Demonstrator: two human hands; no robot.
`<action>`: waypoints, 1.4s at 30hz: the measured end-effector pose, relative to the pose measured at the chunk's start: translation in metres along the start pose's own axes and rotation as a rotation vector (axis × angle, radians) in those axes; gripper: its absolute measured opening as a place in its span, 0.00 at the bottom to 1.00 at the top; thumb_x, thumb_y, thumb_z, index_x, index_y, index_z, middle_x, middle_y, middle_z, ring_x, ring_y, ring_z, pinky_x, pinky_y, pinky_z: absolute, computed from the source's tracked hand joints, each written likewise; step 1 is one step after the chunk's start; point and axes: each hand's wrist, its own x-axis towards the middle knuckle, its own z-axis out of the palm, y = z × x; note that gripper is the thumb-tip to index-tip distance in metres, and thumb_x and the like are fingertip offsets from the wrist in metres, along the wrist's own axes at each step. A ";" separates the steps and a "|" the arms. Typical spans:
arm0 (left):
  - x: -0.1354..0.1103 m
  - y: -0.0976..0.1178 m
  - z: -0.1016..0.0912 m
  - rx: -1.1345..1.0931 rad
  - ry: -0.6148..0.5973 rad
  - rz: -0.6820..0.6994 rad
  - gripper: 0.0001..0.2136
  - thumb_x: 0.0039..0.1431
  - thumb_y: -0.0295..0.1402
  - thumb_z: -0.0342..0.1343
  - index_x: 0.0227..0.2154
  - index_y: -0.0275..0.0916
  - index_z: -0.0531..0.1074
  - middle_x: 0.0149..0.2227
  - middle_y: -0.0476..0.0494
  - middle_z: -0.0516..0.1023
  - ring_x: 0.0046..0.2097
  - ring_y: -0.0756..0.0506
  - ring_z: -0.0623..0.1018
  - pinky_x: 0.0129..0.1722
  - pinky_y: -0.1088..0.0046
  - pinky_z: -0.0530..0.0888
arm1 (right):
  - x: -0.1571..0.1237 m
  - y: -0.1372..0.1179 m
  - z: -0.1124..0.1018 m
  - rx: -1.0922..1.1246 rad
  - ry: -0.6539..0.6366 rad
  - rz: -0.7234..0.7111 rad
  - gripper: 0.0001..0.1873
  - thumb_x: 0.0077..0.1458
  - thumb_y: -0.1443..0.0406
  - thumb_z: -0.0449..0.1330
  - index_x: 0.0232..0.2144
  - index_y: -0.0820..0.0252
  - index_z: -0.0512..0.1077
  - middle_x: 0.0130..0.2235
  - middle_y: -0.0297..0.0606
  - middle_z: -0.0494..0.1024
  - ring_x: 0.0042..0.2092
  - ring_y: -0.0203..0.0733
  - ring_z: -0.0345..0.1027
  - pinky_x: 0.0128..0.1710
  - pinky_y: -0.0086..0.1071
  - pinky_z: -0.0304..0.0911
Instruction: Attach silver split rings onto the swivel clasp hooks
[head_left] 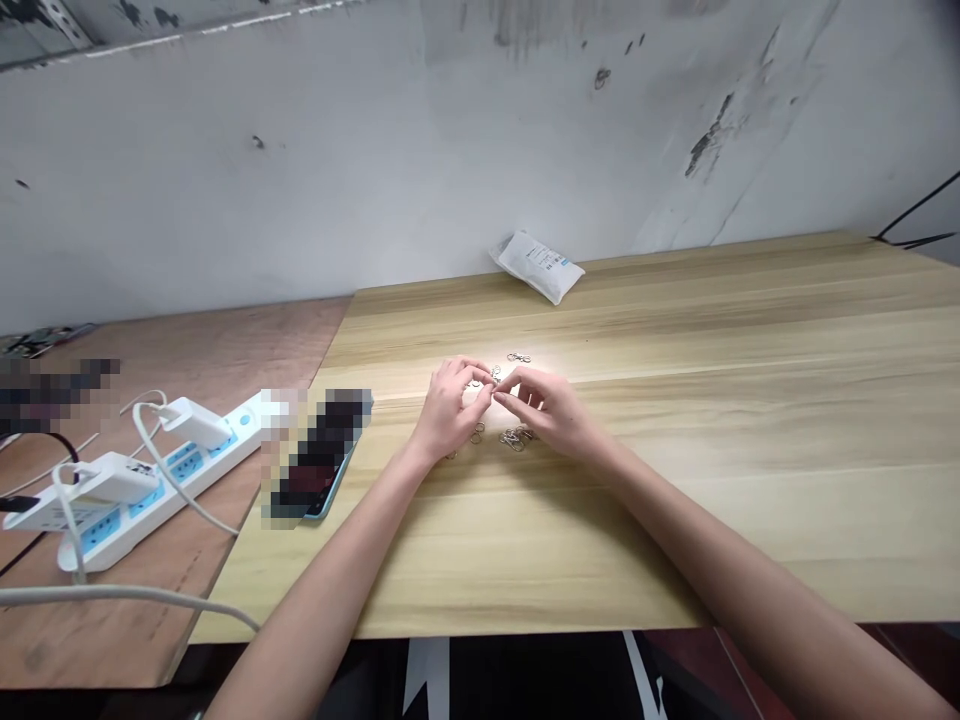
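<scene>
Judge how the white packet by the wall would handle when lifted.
The white packet would probably flex, since it looks wrapped in thin, creased film. Its flattened, cornered shape makes rolling unlikely.

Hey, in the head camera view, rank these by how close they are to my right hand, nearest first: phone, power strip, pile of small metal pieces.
1. Pile of small metal pieces: right beside your right hand.
2. Phone: to the left, past your left hand.
3. Power strip: farthest left, beyond the phone.
</scene>
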 end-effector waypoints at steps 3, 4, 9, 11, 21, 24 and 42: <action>0.002 0.000 -0.001 -0.006 0.042 -0.001 0.02 0.62 0.28 0.53 0.34 0.39 0.70 0.42 0.45 0.74 0.48 0.44 0.72 0.52 0.63 0.64 | 0.000 0.003 0.002 0.012 0.012 -0.001 0.08 0.62 0.61 0.55 0.34 0.58 0.69 0.29 0.33 0.72 0.24 0.31 0.58 0.24 0.28 0.54; 0.002 0.000 -0.002 -0.010 0.064 -0.008 0.03 0.62 0.28 0.53 0.34 0.39 0.70 0.42 0.45 0.74 0.48 0.44 0.72 0.52 0.63 0.64 | 0.000 0.004 0.003 0.015 0.010 -0.005 0.06 0.61 0.62 0.54 0.35 0.58 0.68 0.30 0.33 0.72 0.24 0.31 0.58 0.25 0.28 0.55; 0.005 -0.004 -0.009 -0.034 0.130 -0.076 0.03 0.62 0.30 0.52 0.34 0.39 0.71 0.42 0.44 0.74 0.48 0.44 0.72 0.51 0.63 0.66 | -0.001 0.007 0.006 -0.019 -0.025 0.008 0.07 0.59 0.66 0.54 0.41 0.58 0.66 0.32 0.33 0.72 0.23 0.31 0.57 0.26 0.29 0.55; 0.005 -0.005 -0.011 -0.002 0.063 -0.093 0.03 0.61 0.30 0.53 0.33 0.40 0.71 0.41 0.44 0.74 0.49 0.43 0.72 0.52 0.62 0.65 | 0.000 0.008 0.002 -0.048 -0.024 0.023 0.08 0.58 0.67 0.54 0.42 0.58 0.66 0.31 0.32 0.72 0.23 0.31 0.58 0.26 0.29 0.55; 0.000 -0.006 -0.028 0.125 -0.354 0.018 0.03 0.49 0.29 0.59 0.23 0.40 0.72 0.42 0.49 0.76 0.50 0.42 0.70 0.57 0.57 0.59 | 0.002 0.013 -0.034 -0.141 -0.203 0.167 0.10 0.47 0.70 0.53 0.30 0.61 0.73 0.19 0.27 0.66 0.22 0.32 0.56 0.25 0.27 0.50; -0.001 -0.007 -0.033 0.132 -0.419 0.028 0.03 0.49 0.29 0.59 0.22 0.40 0.72 0.42 0.49 0.76 0.49 0.42 0.70 0.56 0.58 0.61 | 0.000 0.011 -0.031 -0.167 -0.277 0.167 0.10 0.47 0.70 0.54 0.30 0.61 0.75 0.20 0.29 0.69 0.23 0.32 0.58 0.25 0.27 0.50; 0.047 -0.017 0.013 0.401 -0.192 -0.047 0.12 0.61 0.36 0.55 0.45 0.38 0.75 0.45 0.38 0.73 0.50 0.37 0.71 0.51 0.56 0.65 | 0.007 0.043 -0.034 -0.528 0.084 0.256 0.11 0.54 0.66 0.55 0.37 0.56 0.76 0.29 0.35 0.77 0.30 0.40 0.67 0.29 0.31 0.54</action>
